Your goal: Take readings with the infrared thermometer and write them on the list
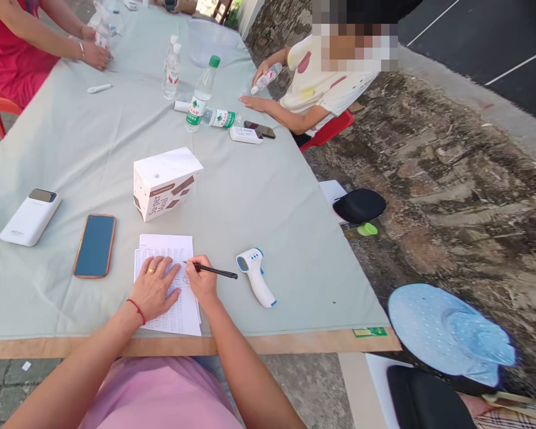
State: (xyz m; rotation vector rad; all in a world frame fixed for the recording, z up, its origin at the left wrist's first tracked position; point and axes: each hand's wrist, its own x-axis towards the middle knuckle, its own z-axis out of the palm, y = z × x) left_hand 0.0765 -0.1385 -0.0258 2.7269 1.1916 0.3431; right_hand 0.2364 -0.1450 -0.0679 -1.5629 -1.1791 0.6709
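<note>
Several sheets of paper with rows of small writing lie stacked at the front of the table. My left hand rests flat on them, fingers spread, a ring on one finger and a red cord at the wrist. In my right hand is a black pen, its tip at the paper near my left fingers. To the right lies a white infrared thermometer. A phone in an orange-brown case lies left of the papers. Just behind them stands a white carton with brown print.
A white power bank is at the left. Farther back stand a green-capped bottle, other water bottles and a clear basin. A person sits at right holding a bottle; another person sits far left. A blue hat is beyond the right edge.
</note>
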